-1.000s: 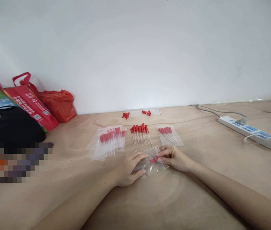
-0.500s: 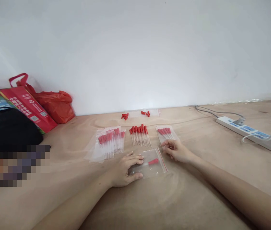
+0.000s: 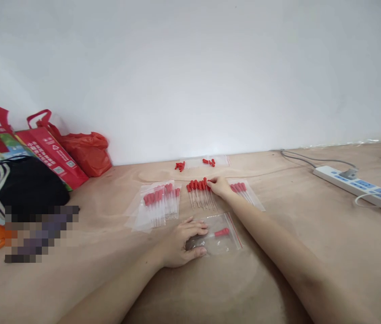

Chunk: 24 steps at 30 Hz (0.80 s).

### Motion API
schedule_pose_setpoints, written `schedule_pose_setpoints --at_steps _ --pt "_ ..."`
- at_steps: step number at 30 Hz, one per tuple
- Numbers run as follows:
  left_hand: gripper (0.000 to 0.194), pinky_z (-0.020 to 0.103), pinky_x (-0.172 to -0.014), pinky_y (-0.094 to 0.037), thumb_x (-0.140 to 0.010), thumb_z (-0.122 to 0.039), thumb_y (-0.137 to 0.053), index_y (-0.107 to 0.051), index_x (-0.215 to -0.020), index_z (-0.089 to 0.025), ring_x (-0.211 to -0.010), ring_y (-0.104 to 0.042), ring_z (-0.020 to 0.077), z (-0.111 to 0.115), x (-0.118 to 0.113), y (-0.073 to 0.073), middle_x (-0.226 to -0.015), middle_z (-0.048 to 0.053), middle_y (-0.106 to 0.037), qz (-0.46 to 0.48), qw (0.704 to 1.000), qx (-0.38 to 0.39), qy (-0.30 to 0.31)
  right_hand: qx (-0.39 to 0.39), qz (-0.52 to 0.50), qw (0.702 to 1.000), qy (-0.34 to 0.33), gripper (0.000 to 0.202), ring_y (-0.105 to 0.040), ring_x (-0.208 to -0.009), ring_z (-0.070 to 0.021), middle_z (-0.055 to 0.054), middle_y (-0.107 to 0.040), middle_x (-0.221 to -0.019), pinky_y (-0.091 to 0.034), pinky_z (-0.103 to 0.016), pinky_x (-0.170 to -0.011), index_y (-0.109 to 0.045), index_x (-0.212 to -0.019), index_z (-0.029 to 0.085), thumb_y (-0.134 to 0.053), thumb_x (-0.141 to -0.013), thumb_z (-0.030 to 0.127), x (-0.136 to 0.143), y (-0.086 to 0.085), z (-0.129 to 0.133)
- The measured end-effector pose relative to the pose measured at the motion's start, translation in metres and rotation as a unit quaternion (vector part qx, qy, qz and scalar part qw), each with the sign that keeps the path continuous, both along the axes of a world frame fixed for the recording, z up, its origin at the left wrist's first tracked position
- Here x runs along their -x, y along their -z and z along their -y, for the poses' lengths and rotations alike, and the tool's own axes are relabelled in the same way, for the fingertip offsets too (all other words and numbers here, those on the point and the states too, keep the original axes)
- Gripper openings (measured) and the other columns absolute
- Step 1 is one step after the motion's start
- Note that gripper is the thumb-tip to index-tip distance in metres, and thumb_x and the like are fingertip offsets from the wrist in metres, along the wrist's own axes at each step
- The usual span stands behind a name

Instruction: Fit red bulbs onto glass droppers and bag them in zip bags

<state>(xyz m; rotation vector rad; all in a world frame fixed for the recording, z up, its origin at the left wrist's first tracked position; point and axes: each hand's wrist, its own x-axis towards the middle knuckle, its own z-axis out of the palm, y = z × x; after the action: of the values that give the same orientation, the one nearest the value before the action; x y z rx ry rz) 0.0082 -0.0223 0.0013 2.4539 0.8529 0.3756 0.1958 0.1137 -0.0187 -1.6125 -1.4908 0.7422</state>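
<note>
My left hand (image 3: pixel 185 242) lies with fingers spread on the left part of a clear zip bag (image 3: pixel 224 246), which holds one red-bulbed dropper (image 3: pixel 221 232). Farther back, my right hand (image 3: pixel 220 186) has its fingertips pinched at the red bulb on the right end of a row of loose droppers (image 3: pixel 196 185). Filled bags of droppers (image 3: pixel 153 198) overlap to the left of the row. Another filled bag (image 3: pixel 249 193) lies to the right, partly behind my right wrist.
Small red bulbs (image 3: pixel 180 166) and a clear bag (image 3: pixel 224 160) lie near the wall. Shopping bags (image 3: pixel 55 155) and a black drawstring bag (image 3: pixel 35 186) stand at left. A power strip (image 3: pixel 355 182) with cables lies at right.
My right hand has moved left and away from me, from beside the right filled bag to the loose droppers. My left hand stays on the clear bag. The view has shifted slightly.
</note>
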Motion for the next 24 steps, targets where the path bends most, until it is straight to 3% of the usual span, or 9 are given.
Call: schedule_pose_setpoints --at_steps 5,10,13,16,20,24 --pt "0.038 0.045 -0.104 -0.019 -0.077 -0.037 -0.055 -0.051 -0.112 -0.022 -0.117 -0.043 0.0190 0.000 0.000 0.000 -0.124 0.006 -0.050 -0.009 1.000 -0.004 0.005 -0.004 -0.074 0.997 0.026 0.020 -0.055 -0.055 -0.0125 -0.002 -0.060 -0.062 -0.040 -0.023 -0.051 -0.055 -0.079 0.014 -0.048 -0.074 0.033 -0.009 -0.005 0.012" --pt "0.041 0.045 -0.105 -0.017 -0.078 -0.038 -0.054 -0.048 -0.115 -0.022 -0.119 -0.040 0.0183 0.000 0.000 0.000 -0.127 0.006 -0.047 -0.024 1.000 0.001 0.002 -0.065 -0.191 0.979 0.035 0.033 -0.046 -0.043 -0.0078 0.004 -0.054 -0.061 -0.035 -0.020 -0.040 -0.038 -0.099 0.018 -0.043 -0.076 0.041 -0.050 -0.014 0.050" --pt "0.041 0.045 -0.105 -0.017 -0.078 -0.037 -0.054 -0.048 -0.116 -0.023 -0.119 -0.041 0.0182 0.000 -0.001 -0.001 -0.127 0.005 -0.047 -0.022 1.000 0.000 0.001 -0.117 -0.259 0.958 0.036 0.040 -0.044 -0.042 -0.0070 0.007 -0.050 -0.059 -0.035 -0.019 -0.039 -0.037 -0.097 0.021 -0.050 -0.070 0.049 -0.079 -0.009 0.078" --pt "0.041 0.045 -0.105 -0.017 -0.077 -0.036 -0.055 -0.047 -0.116 -0.024 -0.118 -0.041 0.0189 0.000 -0.002 -0.002 -0.127 0.005 -0.047 -0.020 1.000 0.001 0.004 -0.118 -0.276 0.952 0.058 0.041 -0.046 -0.045 -0.0071 0.006 -0.051 -0.064 -0.039 -0.021 -0.042 -0.037 -0.093 0.022 -0.053 -0.068 0.051 -0.095 0.002 0.098" --pt "0.046 0.046 -0.105 -0.018 -0.078 -0.035 -0.054 -0.042 -0.121 -0.026 -0.120 -0.038 0.0213 0.002 -0.004 -0.003 -0.128 0.003 -0.046 -0.024 1.000 0.002 -0.002 -0.085 -0.298 0.949 0.053 0.038 -0.050 -0.050 -0.0097 0.004 -0.051 -0.066 -0.045 -0.025 -0.046 -0.037 -0.090 0.024 -0.051 -0.069 0.052 -0.091 0.012 0.108" --pt "0.056 0.050 -0.101 -0.024 -0.077 -0.038 -0.054 -0.033 -0.127 -0.026 -0.126 -0.025 0.0286 0.004 -0.002 -0.003 -0.131 0.004 -0.041 -0.041 0.998 0.018 -0.043 -0.043 -0.340 0.939 0.042 0.034 -0.054 -0.051 -0.0127 0.002 -0.052 -0.067 -0.049 -0.030 -0.052 -0.035 -0.086 0.025 -0.053 -0.069 0.049 -0.074 0.015 0.115"
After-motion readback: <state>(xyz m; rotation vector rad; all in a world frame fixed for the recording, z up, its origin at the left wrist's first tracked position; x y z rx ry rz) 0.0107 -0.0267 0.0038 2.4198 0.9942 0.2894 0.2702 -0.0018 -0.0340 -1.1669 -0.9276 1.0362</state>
